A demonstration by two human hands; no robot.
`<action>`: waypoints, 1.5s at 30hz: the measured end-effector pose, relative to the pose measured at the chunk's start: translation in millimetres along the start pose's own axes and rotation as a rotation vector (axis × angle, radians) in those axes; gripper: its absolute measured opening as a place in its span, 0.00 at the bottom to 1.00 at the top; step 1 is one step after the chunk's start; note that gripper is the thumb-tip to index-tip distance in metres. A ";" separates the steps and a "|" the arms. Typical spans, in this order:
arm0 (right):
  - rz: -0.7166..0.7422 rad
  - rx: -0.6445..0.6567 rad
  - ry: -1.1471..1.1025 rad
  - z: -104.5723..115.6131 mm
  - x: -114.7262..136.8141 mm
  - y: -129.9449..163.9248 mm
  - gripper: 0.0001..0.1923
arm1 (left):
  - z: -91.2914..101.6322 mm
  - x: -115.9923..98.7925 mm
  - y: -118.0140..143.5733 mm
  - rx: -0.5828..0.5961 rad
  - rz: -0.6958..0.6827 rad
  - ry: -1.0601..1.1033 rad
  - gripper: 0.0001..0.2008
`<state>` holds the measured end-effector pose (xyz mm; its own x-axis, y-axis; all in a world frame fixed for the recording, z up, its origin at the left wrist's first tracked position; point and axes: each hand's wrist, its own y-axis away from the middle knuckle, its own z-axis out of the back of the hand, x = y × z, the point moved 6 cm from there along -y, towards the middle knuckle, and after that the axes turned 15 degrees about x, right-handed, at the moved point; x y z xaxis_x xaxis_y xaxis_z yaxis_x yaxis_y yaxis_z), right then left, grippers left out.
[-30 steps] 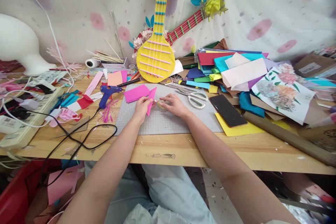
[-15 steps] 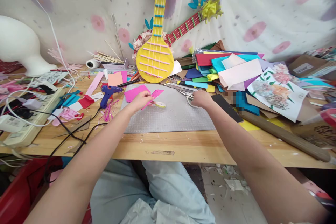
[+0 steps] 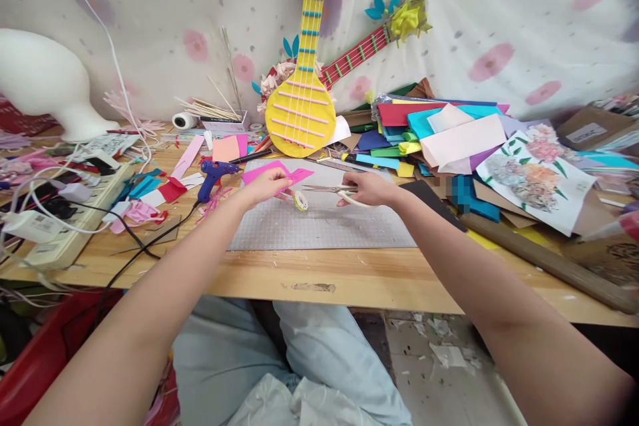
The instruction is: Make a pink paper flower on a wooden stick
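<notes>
My left hand point(image 3: 271, 185) is closed on a bright pink sheet point(image 3: 300, 176), pinching it above the left part of the grey cutting mat point(image 3: 299, 233). Just right of those fingers a small roll of tape point(image 3: 301, 200) stands tilted; whether the fingers touch it I cannot tell. My right hand point(image 3: 363, 188) grips a pair of scissors point(image 3: 322, 188) by the handles. Their blades point left, the tips close to the pink sheet's right edge. Part of the handles is hidden by my fingers.
A blue glue gun point(image 3: 214, 178) with a black cord lies left of the mat. Behind stands a yellow paper lute point(image 3: 301, 116). Coloured sheets point(image 3: 462, 140) pile up at the right, near a wooden stick point(image 3: 544, 263). A power strip point(image 3: 80, 219) sits at far left.
My right hand has lifted the scissors off the mat and brought them left, blades toward the pink sheet. The tape roll has tipped more upright. The view has shifted slightly.
</notes>
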<state>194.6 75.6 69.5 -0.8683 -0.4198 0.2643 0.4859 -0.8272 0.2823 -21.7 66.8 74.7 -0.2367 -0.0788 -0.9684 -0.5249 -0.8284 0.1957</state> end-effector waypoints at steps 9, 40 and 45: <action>0.011 0.056 0.079 2.0 17.6 -11.9 0.27 | 0.5 3.5 -4.3 0.017 -0.018 -0.035 0.11; 0.174 -0.145 -0.519 -50.1 74.3 -58.9 0.26 | -1.7 59.1 -6.7 -0.226 -0.242 0.775 0.04; 0.149 -0.333 -0.499 -48.1 67.8 -53.0 0.29 | -6.2 63.2 -9.6 -0.183 -0.217 0.844 0.05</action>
<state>105.2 73.0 28.1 -0.6028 -0.3805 0.7013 0.4710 -0.8792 -0.0722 -26.6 66.3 10.7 0.5720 -0.2330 -0.7865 -0.3326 -0.9423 0.0373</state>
